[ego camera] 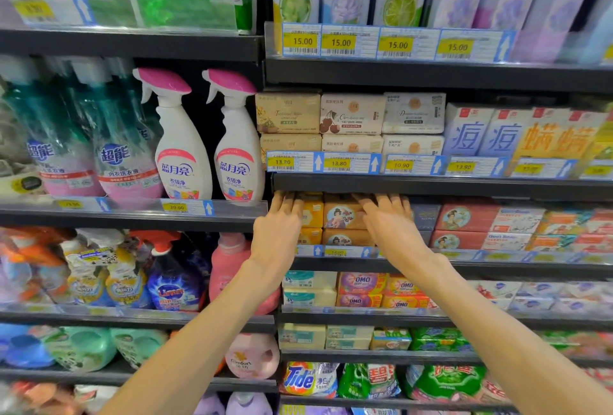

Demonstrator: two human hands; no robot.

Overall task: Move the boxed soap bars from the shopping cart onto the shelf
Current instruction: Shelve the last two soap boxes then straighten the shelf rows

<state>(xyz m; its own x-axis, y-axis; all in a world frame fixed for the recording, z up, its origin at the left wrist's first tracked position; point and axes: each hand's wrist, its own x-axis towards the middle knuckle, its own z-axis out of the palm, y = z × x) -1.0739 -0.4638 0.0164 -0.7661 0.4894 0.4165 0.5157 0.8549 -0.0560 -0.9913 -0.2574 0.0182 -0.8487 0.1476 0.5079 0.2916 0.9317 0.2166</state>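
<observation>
The shelf (431, 186) carries stacked boxed soap bars (343, 215) at its left end, just behind the front edge, so the placing step looks under way; the shopping cart is out of view. The next move probably calls for squaring the brown stack flush with the front edge, then drawing both arms back. The left hand (277, 232) lies flat with fingers straight and close together; the right hand (391, 225) spreads straight fingers across the boxes' right side, gripping nothing
</observation>
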